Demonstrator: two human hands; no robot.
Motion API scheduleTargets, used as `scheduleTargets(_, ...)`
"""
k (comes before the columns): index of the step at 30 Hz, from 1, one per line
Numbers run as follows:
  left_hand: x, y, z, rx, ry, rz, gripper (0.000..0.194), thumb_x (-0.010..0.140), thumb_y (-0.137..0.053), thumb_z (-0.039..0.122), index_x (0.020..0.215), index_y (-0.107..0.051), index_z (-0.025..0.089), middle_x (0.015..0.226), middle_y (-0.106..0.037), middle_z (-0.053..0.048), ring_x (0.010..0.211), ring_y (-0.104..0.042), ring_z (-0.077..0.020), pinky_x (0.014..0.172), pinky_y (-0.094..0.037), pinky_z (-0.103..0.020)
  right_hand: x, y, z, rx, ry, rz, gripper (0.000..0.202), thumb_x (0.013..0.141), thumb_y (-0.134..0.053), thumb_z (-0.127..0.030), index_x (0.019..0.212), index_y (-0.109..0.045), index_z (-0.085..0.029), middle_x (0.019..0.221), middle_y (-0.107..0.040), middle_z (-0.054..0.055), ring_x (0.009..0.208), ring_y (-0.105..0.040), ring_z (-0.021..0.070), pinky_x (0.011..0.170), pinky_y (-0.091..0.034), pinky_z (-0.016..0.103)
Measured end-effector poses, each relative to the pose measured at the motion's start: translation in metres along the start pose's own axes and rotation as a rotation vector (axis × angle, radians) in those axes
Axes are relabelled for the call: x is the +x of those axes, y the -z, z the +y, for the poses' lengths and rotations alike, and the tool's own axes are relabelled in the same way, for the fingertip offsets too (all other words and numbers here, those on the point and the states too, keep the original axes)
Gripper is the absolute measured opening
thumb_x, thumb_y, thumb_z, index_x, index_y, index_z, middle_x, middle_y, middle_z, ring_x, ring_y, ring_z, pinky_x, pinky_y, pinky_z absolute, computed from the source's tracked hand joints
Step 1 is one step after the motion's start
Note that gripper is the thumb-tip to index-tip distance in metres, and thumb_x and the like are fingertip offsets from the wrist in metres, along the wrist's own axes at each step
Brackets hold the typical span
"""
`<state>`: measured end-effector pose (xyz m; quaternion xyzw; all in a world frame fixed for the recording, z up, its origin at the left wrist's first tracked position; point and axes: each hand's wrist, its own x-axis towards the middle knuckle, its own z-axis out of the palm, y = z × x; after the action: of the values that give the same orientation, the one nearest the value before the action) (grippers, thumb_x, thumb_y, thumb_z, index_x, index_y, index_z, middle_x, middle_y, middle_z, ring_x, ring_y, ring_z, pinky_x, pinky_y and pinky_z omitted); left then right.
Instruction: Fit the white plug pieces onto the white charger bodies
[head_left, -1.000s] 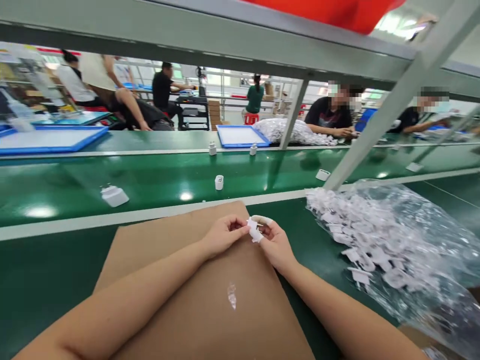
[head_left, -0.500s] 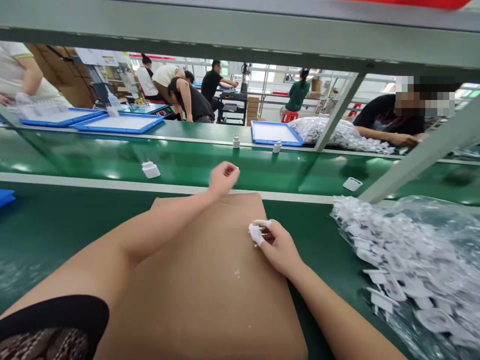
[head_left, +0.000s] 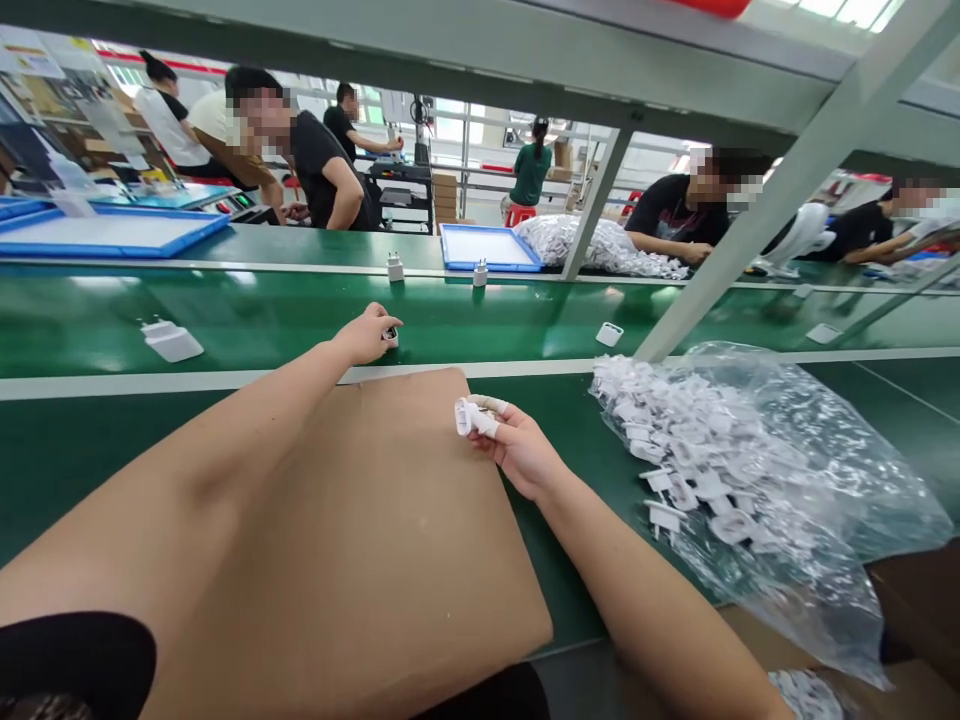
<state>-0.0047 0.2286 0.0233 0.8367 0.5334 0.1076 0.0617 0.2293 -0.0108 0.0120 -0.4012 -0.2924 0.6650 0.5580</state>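
My left hand (head_left: 366, 336) reaches over the green belt, its fingers closed around a small white charger housing (head_left: 390, 338) whose dark open end shows. Above the front part of a cardboard sheet (head_left: 390, 500), my right hand (head_left: 517, 445) pinches a white plastic charger part (head_left: 463, 416) with an oval rim. White coverings wrap the thumb and a finger of that hand. To the right of it, a clear plastic bag (head_left: 847, 450) lies opened, with many loose white plastic parts (head_left: 705, 440) spilling from it.
On the belt (head_left: 300, 310) lie a white plug charger (head_left: 172, 340) and a white housing (head_left: 610, 334). Two chargers (head_left: 395, 267) (head_left: 480, 273) stand along its far edge. Beyond are blue-rimmed trays (head_left: 491, 247) and several co-workers. A slanted metal post (head_left: 757, 200) rises at right.
The view has swung right, so the scene sits further left. My left hand has closed on a housing on the belt. The part in my right hand now shows its oval rim.
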Motion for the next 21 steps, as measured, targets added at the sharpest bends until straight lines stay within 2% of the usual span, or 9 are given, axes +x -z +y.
scheduleTargets(2, -0.012, 0.003, 0.011, -0.054, -0.001, 0.068, 0.047, 0.084, -0.06, 0.047, 0.122, -0.067, 0.02, 0.127, -0.049, -0.011, 0.099, -0.063, -0.0242, 0.094, -0.051, -0.035, -0.001, 0.0, -0.003, 0.018, -0.017, 0.008, 0.045, 0.055, -0.092, -0.03, 0.095, -0.074, -0.018, 0.08, -0.07, 0.0, 0.066, -0.06, 0.0087, 0.066, -0.048, 0.023)
scheduleTargets(5, -0.049, 0.005, 0.039, -0.179, -0.136, 0.128, 0.047, 0.08, -0.065, 0.059, 0.108, -0.07, 0.022, 0.118, -0.054, -0.006, 0.086, -0.062, -0.0183, 0.084, -0.051, -0.031, -0.002, 0.001, -0.005, -0.009, -0.02, 0.018, 0.044, 0.055, -0.092, -0.03, 0.093, -0.073, -0.018, 0.078, -0.069, -0.001, 0.064, -0.058, 0.0083, 0.063, -0.048, 0.023)
scheduleTargets(7, -0.08, 0.003, 0.064, -0.21, -0.263, 0.061, 0.044, 0.08, -0.067, 0.06, 0.102, -0.07, 0.022, 0.115, -0.059, -0.004, 0.081, -0.061, -0.0162, 0.075, -0.048, -0.029, -0.002, 0.004, -0.005, -0.075, 0.022, 0.008, 0.044, 0.058, -0.09, -0.033, 0.097, -0.072, -0.02, 0.077, -0.068, -0.001, 0.063, -0.058, 0.0092, 0.058, -0.046, 0.022)
scheduleTargets(9, -0.111, -0.002, 0.087, -0.198, -0.348, -0.057, 0.041, 0.078, -0.069, 0.06, 0.093, -0.071, 0.022, 0.102, -0.064, -0.002, 0.08, -0.061, -0.0166, 0.067, -0.043, -0.027, -0.001, 0.006, -0.004, -0.187, 0.121, 0.009, 0.043, 0.062, -0.087, -0.034, 0.1, -0.071, -0.022, 0.078, -0.068, -0.001, 0.063, -0.058, 0.0099, 0.054, -0.043, 0.022)
scheduleTargets(12, -0.143, -0.013, 0.111, -0.244, -0.396, -0.142, 0.041, 0.076, -0.071, 0.062, 0.088, -0.069, 0.022, 0.092, -0.066, 0.0, 0.08, -0.062, -0.0169, 0.062, -0.039, -0.027, 0.0, 0.006, -0.001, -0.36, 0.282, 0.055, 0.04, 0.065, -0.084, -0.035, 0.1, -0.069, -0.022, 0.082, -0.066, -0.001, 0.063, -0.058, 0.0101, 0.054, -0.043, 0.024)
scheduleTargets(14, -0.153, -0.019, 0.116, -0.315, -0.376, -0.111, 0.043, 0.075, -0.072, 0.063, 0.09, -0.069, 0.022, 0.095, -0.067, 0.0, 0.082, -0.062, -0.0173, 0.063, -0.039, -0.027, 0.001, 0.006, 0.001, -0.441, 0.32, 0.086, 0.04, 0.067, -0.083, -0.037, 0.1, -0.068, -0.022, 0.083, -0.066, -0.001, 0.064, -0.058, 0.0105, 0.057, -0.046, 0.026)
scheduleTargets(17, -0.157, -0.026, 0.111, -0.476, -0.314, -0.093, 0.052, 0.069, -0.078, 0.06, 0.103, -0.068, 0.024, 0.095, -0.067, -0.001, 0.08, -0.062, -0.018, 0.064, -0.041, -0.027, 0.001, 0.006, 0.003, -0.54, 0.316, 0.082, 0.039, 0.069, -0.083, -0.039, 0.101, -0.068, -0.022, 0.086, -0.068, 0.001, 0.069, -0.06, 0.0125, 0.061, -0.05, 0.028)
scheduleTargets(19, -0.156, -0.029, 0.104, -0.645, -0.294, -0.188, 0.06, 0.068, -0.081, 0.055, 0.117, -0.065, 0.025, 0.091, -0.067, -0.001, 0.072, -0.06, -0.0161, 0.062, -0.042, -0.027, 0.001, 0.007, 0.003, -0.607, 0.335, 0.061, 0.037, 0.072, -0.081, -0.038, 0.103, -0.069, -0.022, 0.091, -0.07, 0.003, 0.074, -0.061, 0.0138, 0.065, -0.053, 0.029)
scheduleTargets(21, -0.155, -0.033, 0.098, -0.802, -0.296, -0.307, 0.057, 0.075, -0.077, 0.05, 0.124, -0.062, 0.026, 0.083, -0.067, 0.001, 0.064, -0.057, -0.014, 0.059, -0.042, -0.026, -0.002, 0.008, 0.003, -0.703, 0.394, 0.042, 0.032, 0.078, -0.076, -0.036, 0.106, -0.069, -0.023, 0.097, -0.07, 0.004, 0.079, -0.062, 0.0144, 0.069, -0.055, 0.03)
